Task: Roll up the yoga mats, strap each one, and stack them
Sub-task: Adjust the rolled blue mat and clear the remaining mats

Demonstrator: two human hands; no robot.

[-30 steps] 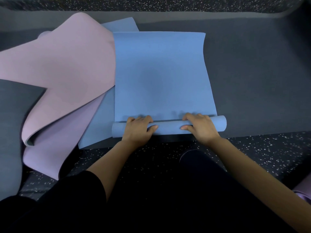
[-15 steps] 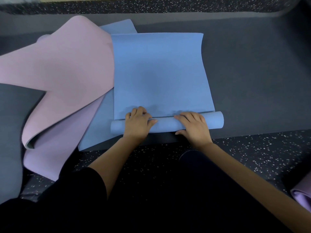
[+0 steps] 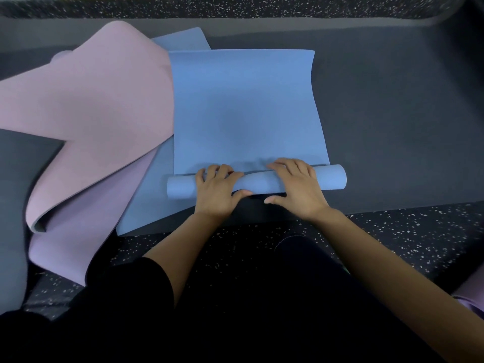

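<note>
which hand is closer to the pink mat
Left. The left hand grips the blue roll right of the pink mat; the right hand grips it farther right.

The left hand (image 3: 216,195) and right hand (image 3: 298,191) gripped the rolled near end of a blue foam yoga mat (image 3: 243,108), fingers (image 3: 289,165) curled over it. A crumpled pink foam mat (image 3: 91,106) lay just beside it on the left.

A plain blue mat (image 3: 243,106) sits under the left hand (image 3: 216,193) and right hand (image 3: 296,189). Left of them is a pale pink mat (image 3: 91,100), beneath them a dark grey mat (image 3: 392,113). The floor (image 3: 419,239) is black, speckled white.
</note>
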